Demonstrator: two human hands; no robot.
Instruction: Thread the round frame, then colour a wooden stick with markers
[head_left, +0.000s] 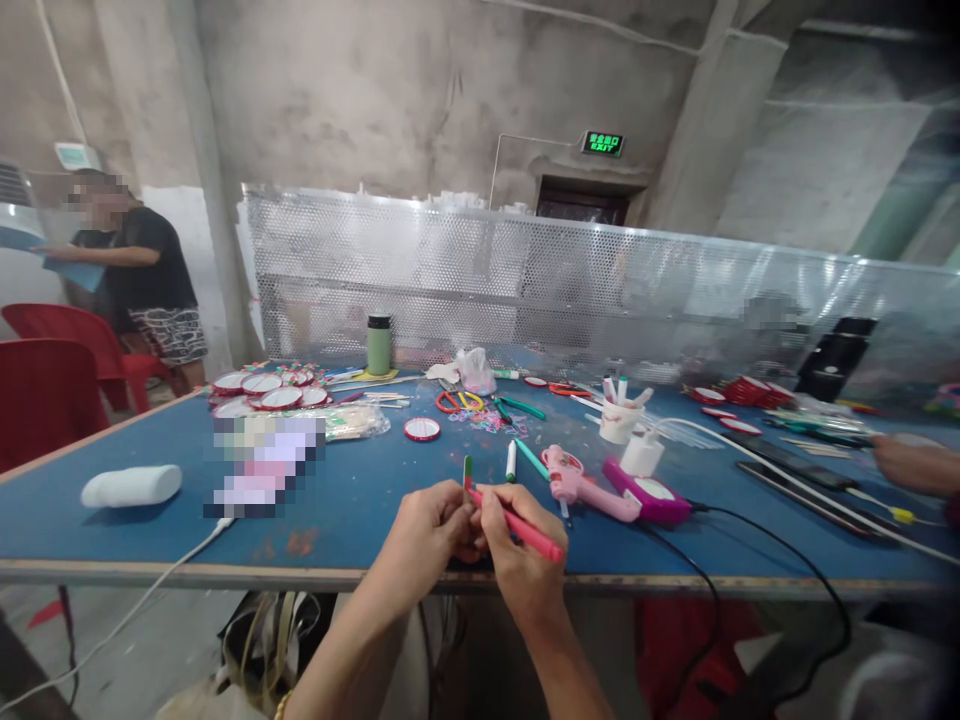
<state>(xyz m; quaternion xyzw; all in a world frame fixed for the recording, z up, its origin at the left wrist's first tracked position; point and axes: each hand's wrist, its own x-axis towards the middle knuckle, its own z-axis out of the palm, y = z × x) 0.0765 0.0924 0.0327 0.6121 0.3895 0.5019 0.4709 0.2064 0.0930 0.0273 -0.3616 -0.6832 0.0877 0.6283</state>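
Note:
My left hand [427, 535] and my right hand [517, 555] meet at the near edge of the blue table [352, 510]. A red marker pen [532, 535] lies in my right hand, its tip pointing left toward my left fingers. My left hand pinches a small object topped by a green and red piece [467, 470]; what it is stays hidden by the fingers. A pink glue gun [577, 485] and a magenta one [649, 495] lie just beyond my right hand.
Round red-rimmed discs [262, 392] are piled at the far left, with a green flask [379, 345], scissors [459, 401], a white cup of pens [619, 420] and loose markers nearby. A white roll [131, 486] lies left. Another person's hand [911, 465] rests at right; a person stands by red chairs [45, 395].

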